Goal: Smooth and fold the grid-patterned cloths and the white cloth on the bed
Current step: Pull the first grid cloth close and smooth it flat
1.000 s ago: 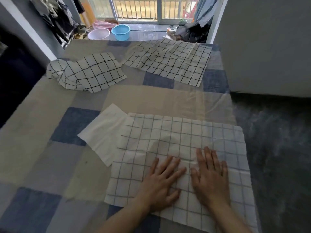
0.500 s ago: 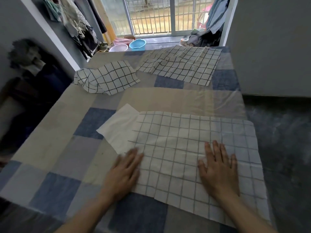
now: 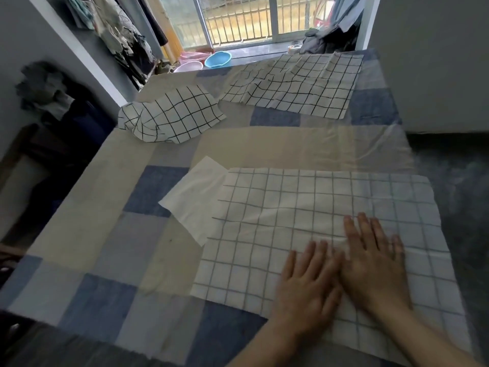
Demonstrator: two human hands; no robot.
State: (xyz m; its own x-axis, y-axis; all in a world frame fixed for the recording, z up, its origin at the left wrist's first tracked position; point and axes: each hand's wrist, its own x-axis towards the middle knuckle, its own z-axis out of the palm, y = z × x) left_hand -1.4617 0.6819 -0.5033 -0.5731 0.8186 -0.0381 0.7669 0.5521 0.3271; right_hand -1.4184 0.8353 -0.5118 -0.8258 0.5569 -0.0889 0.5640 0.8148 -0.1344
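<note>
The bed (image 3: 164, 260) carries a patchwork cover of blue, grey and beige squares and fills most of the head view. Grey walls stand on both sides. At the far end a barred window (image 3: 238, 19) admits daylight. Below it, a blue basin (image 3: 218, 59) sits just beside 2 pink basins (image 3: 188, 66) on the floor. Clothing (image 3: 119, 35) hangs along the left wall, and a dark pile of garments (image 3: 325, 43) lies by the window on the right.

4 cloths lie on the bed. The near grid cloth (image 3: 304, 207) is spread flat at the near right, with faint creases across its middle. Its left edge overlaps the white cloth (image 3: 195, 197), which projects out to the left from beneath it. A crumpled grid cloth (image 3: 172, 117) with bolder lines sits at the far left, rumpled and partly raised. A far grid cloth (image 3: 293, 86) lies wrinkled at the far right, well apart from the hands.

The left hand (image 3: 307, 290) and the right hand (image 3: 375, 268) both rest palm down on the near grid cloth, side by side and touching at their inner edges. All fingers (image 3: 365, 229) are straight and flat against the fabric, grasping nothing. The fingertips point toward the far end, and the central crease runs just beyond and under them. The left hand appears slightly blurred.
</note>
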